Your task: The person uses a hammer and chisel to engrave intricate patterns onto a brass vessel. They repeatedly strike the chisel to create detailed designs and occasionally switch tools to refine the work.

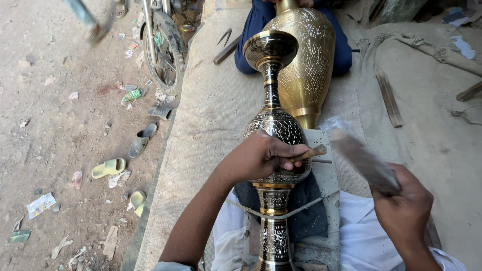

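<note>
The left hand (261, 155) rests on the wide belly of the dark engraved vase (275, 125), its fingers (293, 150) closed around a small chisel (310, 152) pointing right. The right hand (404, 200), near right, grips a blurred hammer (364, 161) with closed fingers, just beside the chisel

Bright daylight, brass glare, motion-blurred mallet (364, 161)
</note>
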Motion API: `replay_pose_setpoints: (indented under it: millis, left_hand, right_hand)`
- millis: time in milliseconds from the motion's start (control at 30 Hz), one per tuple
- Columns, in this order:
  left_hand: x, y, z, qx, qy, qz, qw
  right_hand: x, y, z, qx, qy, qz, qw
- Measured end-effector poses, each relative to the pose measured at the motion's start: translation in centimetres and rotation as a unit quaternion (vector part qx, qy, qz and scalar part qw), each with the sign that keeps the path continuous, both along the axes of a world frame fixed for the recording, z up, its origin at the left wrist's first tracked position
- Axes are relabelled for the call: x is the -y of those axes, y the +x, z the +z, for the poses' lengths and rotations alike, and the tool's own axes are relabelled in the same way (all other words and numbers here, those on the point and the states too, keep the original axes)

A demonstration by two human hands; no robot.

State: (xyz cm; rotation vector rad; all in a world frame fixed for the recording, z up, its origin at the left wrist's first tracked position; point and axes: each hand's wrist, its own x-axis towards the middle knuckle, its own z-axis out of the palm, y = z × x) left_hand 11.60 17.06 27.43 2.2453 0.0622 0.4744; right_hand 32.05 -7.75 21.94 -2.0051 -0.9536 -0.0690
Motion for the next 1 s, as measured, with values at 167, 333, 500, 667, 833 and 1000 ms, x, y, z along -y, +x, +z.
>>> replay_pose_setpoints:
  millis: [167,333,500,667,833,1000]
  left_hand:
    - [-0.4,0.2,0.3,-0.024,0.019,-0.028,0.999]
    - [-0.9,0.7,0.3,0.003,0.02,-0.091,0.996]
    - [-1.5,1.0,0.4,-0.044,-0.045,-0.123,0.99]
    - [0.5,0.2,-0.2,0.004,-0.047,-0.018,0.999]
    - [4.0,-1.0,-2.1,0.137,-0.086,0.21,0.964]
    - [3.5,-0.8,-2.5,0.12,-0.109,0.202,0.966]
  right_hand:
    - [0.2,-1.1,-2.5,-0.166,0.21,0.011,0.964]
    - [0.2,-1.8,-3.6,0.037,0.084,-0.003,0.996]
    - [0.8,-2.5,-3.5,0.001,0.199,0.028,0.98]
    - [0.8,-1.5,-3.3,-0.193,-0.096,-0.049,0.975]
    - [-0.1,-0.2,-3.9,0.021,-0.148,-0.014,0.989]
    - [-2.4,1.6,-1.4,0.1,-0.218,0.017,0.971]
